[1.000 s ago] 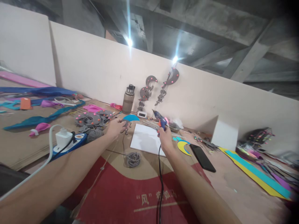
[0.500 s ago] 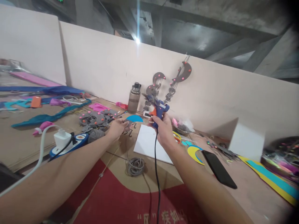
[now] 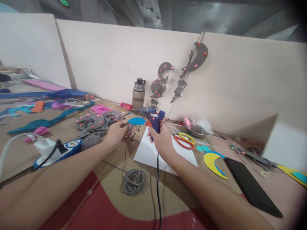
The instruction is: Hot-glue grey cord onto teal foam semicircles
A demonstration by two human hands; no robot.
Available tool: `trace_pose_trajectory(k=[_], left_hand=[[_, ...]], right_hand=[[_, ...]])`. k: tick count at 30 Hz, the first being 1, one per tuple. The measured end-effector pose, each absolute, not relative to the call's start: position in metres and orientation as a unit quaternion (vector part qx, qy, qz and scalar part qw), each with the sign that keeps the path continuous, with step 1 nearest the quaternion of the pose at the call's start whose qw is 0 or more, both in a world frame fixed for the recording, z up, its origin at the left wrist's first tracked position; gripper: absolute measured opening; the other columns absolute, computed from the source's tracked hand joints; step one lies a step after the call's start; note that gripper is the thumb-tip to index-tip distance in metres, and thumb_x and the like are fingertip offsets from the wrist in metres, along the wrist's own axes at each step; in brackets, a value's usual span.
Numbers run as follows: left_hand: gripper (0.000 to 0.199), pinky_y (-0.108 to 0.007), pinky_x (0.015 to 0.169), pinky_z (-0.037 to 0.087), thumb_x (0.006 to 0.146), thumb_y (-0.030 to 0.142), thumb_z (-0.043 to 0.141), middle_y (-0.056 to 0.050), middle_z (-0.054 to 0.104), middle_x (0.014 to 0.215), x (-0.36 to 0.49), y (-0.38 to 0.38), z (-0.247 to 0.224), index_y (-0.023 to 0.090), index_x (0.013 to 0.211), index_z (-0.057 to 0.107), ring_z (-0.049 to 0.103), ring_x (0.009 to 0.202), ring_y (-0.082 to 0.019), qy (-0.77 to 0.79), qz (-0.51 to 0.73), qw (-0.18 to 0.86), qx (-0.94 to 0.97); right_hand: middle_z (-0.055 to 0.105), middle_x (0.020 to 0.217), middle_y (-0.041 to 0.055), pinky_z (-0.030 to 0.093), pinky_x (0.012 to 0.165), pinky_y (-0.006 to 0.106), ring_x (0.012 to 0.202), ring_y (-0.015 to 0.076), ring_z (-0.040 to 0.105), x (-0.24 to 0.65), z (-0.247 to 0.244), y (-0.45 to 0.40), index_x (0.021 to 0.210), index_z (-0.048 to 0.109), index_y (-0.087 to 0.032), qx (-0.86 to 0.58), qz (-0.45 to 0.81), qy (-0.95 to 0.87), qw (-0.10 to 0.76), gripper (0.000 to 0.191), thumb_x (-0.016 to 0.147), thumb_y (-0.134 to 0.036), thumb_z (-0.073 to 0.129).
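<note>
My right hand (image 3: 161, 140) is wrapped round the handle of a blue hot glue gun (image 3: 157, 115), whose nozzle points left. A black cord runs down from it. To the left, my left hand (image 3: 117, 134) is pinched closed on a small grey piece (image 3: 129, 126), mostly hidden by the fingers. Just beyond the fingertips lies a blue rounded cutout (image 3: 137, 121). Below my hands rests a loose coil of grey cord (image 3: 134, 182), one strand leading up toward my left hand. White paper (image 3: 146, 153) lies under my right hand.
Scissors (image 3: 184, 145), a yellow crescent (image 3: 213, 161) and a black phone (image 3: 254, 187) lie right. A bottle (image 3: 138, 97) stands by the wall under hanging grey crescents (image 3: 200, 57). Left are grey cutouts with pink dots (image 3: 96, 122), a yarn ball (image 3: 91, 142) and a power strip (image 3: 72, 148).
The view has tilted down and shifted. My right hand has lowered the glue gun, turning its nozzle toward the left, nearer my left hand. My left hand keeps its pinch.
</note>
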State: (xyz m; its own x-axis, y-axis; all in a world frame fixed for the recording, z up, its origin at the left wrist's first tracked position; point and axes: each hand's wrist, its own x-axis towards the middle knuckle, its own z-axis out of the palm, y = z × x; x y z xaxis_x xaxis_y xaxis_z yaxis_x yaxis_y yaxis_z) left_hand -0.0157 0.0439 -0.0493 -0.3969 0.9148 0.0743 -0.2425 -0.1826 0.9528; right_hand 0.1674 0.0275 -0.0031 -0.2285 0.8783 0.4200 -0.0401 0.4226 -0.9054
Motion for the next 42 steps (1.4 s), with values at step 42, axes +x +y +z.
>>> trace_pose_trajectory(k=[42], left_hand=[[0.012, -0.028, 0.065, 0.053, 0.068, 0.018, 0.066, -0.005, 0.069, 0.067, -0.01, 0.037, -0.042, 0.013, 0.074, 0.057, 0.066, 0.061, -0.014, 0.501, 0.642, 0.404, 0.416]], right_hand=[[0.064, 0.098, 0.0093, 0.044, 0.079, 0.036, 0.087, 0.0233, 0.06, 0.168, -0.043, 0.019, 0.116, 0.047, -0.018, -0.399, 0.221, -0.765, 0.454, 0.033, 0.085, -0.03, 0.046]])
